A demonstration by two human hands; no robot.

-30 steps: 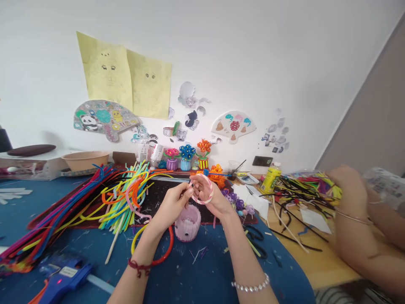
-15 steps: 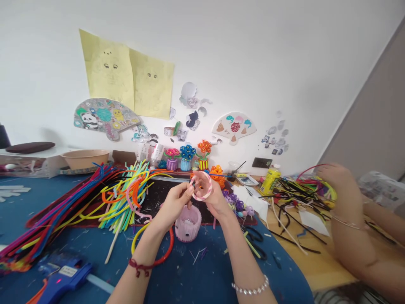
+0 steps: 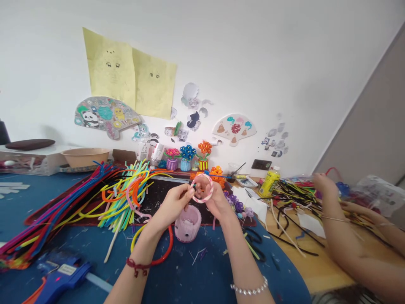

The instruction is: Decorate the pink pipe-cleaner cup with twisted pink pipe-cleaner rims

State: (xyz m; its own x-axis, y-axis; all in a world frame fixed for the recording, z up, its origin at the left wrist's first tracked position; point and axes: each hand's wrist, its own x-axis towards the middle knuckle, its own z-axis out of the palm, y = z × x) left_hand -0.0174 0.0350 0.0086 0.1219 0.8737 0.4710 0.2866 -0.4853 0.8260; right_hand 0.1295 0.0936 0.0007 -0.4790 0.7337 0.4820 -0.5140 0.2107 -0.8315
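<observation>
A ring of twisted pink and white pipe cleaner [image 3: 209, 190] is held up between my two hands. My left hand [image 3: 177, 202] pinches its left side between thumb and fingers. From the right, my right hand [image 3: 216, 200] grips the ring, its fingers partly showing through the opening. Just below them a small pink ribbed pot [image 3: 187, 224] stands upright on the blue mat, with a dark dot on its front. A red and yellow loop [image 3: 169, 247] lies behind my left wrist.
Bundles of coloured pipe cleaners [image 3: 126, 202] lie at left, with a blue glue gun [image 3: 65, 274] in front. Small flower pots [image 3: 186, 162] line the wall. Black scissors [image 3: 255, 238] and a yellow bottle [image 3: 270, 181] are at right. A co-worker's arms [image 3: 341, 236] reach over the wooden table.
My hands keep hold of the ring in nearly the same place. At right, the co-worker's hand has moved slightly left and down. The view has shifted a little.
</observation>
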